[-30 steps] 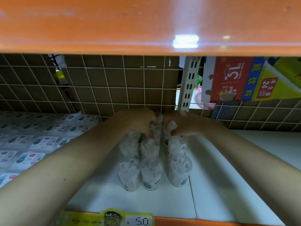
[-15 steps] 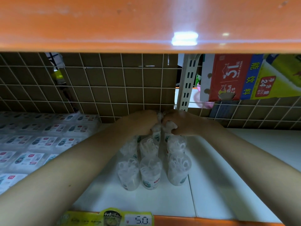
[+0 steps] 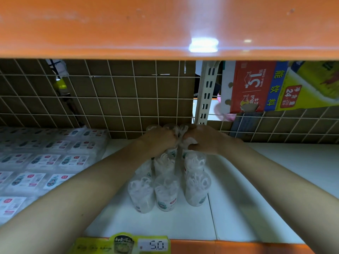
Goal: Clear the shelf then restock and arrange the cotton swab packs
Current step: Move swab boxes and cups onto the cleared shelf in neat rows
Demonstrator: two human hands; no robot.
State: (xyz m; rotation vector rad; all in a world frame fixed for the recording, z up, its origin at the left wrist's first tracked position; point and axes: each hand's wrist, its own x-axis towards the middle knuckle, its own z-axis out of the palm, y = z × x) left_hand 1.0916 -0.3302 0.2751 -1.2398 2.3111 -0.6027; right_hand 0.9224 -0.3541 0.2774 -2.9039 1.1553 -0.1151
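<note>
Several clear round cotton swab packs (image 3: 166,194) stand in three short rows on the white shelf (image 3: 256,208), running from near the front back to the wire grid. My left hand (image 3: 158,141) and my right hand (image 3: 201,140) are side by side deep in the shelf, each curled round the top of a rear cotton swab pack (image 3: 180,130). More pack tops show just beyond my knuckles against the grid. My forearms hide the sides of the middle packs.
Flat boxed swab packs (image 3: 45,160) fill the shelf's left part. A wire grid back panel (image 3: 128,96) and a slotted upright (image 3: 206,96) close the rear. An orange shelf (image 3: 165,24) hangs low overhead. A yellow price tag (image 3: 124,244) sits on the front edge.
Both hands have stayed clasped on the rear packs and have pushed slightly further back toward the grid. The front packs have not moved.
</note>
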